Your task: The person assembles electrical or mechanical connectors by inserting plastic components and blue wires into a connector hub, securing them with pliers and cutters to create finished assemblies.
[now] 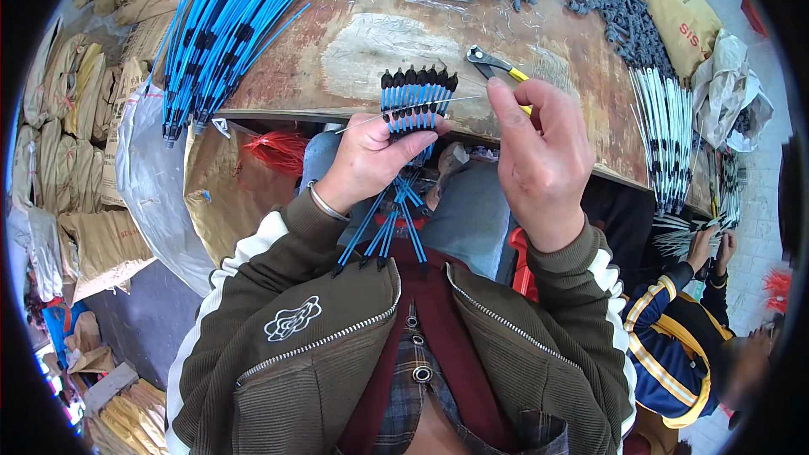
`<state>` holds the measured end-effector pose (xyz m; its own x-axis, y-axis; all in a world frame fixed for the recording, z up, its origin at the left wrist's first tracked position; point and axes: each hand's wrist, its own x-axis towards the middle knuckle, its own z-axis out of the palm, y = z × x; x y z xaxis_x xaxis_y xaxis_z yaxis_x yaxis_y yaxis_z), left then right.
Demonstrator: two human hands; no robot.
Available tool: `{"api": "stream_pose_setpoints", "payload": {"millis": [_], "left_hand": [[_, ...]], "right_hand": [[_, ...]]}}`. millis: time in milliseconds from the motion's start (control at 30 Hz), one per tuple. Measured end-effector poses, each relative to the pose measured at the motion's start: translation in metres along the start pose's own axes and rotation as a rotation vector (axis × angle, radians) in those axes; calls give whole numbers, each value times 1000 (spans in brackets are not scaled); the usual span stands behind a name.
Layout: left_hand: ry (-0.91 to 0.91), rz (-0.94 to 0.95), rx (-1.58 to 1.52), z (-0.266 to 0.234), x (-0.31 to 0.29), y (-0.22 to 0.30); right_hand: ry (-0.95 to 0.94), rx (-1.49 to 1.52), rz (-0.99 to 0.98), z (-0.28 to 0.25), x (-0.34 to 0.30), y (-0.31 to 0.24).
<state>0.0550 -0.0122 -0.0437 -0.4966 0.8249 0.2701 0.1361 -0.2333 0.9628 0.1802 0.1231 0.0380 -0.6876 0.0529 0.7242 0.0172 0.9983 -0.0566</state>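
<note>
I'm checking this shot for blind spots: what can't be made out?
In the head view:
Held blue rods: middle lengths hidden by the left hand.
Thin wire: right end too fine to tell whether the right hand touches it.
Pliers: handles partly hidden behind the right hand.
Blue bundle, upper left: far ends cut off by the top edge.

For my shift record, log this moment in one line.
left hand: holding blue cables | right hand: near thin wire | pliers: on table
</note>
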Motion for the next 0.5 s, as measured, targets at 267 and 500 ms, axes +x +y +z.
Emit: {"api": "stream_pose_setpoints", "payload": {"millis": [267, 500], "left_hand": [[10, 29, 45, 0, 0, 1], [-9, 1, 52, -3, -1, 2]], "right_hand": [[5, 33, 27, 3, 1, -3], [29, 194, 160, 13, 0, -5]]}}
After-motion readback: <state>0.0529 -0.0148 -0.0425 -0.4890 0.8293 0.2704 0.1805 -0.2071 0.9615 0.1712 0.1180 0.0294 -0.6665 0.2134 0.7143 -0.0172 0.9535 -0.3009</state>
